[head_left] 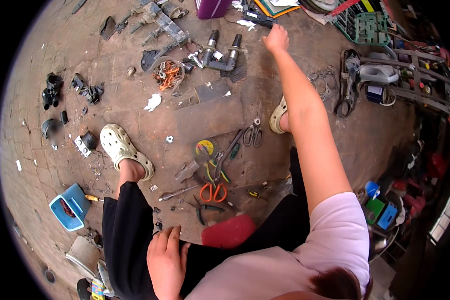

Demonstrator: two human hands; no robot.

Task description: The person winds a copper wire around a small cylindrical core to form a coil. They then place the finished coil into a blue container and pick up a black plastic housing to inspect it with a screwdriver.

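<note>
My right hand [276, 39] is stretched far out over the dirt floor, fingers bent, next to a black tool [259, 19] and some white scraps; nothing shows clearly in its grip. Just left of it lies a metal fitting with two black cylinders [220, 54]. My left hand [165, 256] rests flat on my black trouser leg, fingers apart and holding nothing. A red box [228, 231] sits on the ground between my legs. Orange-handled scissors [213, 192] lie just beyond it.
Metal scissors [254, 135], a round disc [205, 148] and screwdrivers lie between my cream clogs [125, 150]. A bowl of orange wires [168, 75], a purple container [212, 7], a green tool case [367, 25], a blue tub [70, 206] and black parts are scattered around.
</note>
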